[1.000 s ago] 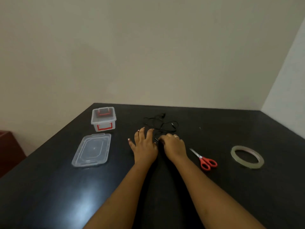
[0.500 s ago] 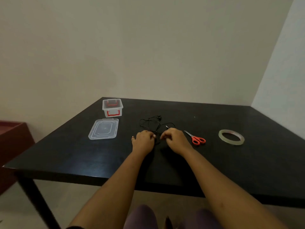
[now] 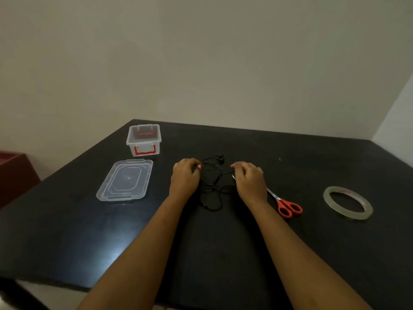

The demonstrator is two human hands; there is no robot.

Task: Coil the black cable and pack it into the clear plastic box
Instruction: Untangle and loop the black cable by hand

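Cable (image 3: 211,190), thin black loose loops on matte table (image 3: 67,231), strands in pinch of left grip (image 3: 185,175) and right grip (image 3: 250,180)

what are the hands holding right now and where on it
Both hold the black cable: left hand pinches a strand at the tangle's far left, right hand pinches one near its metal plug end.
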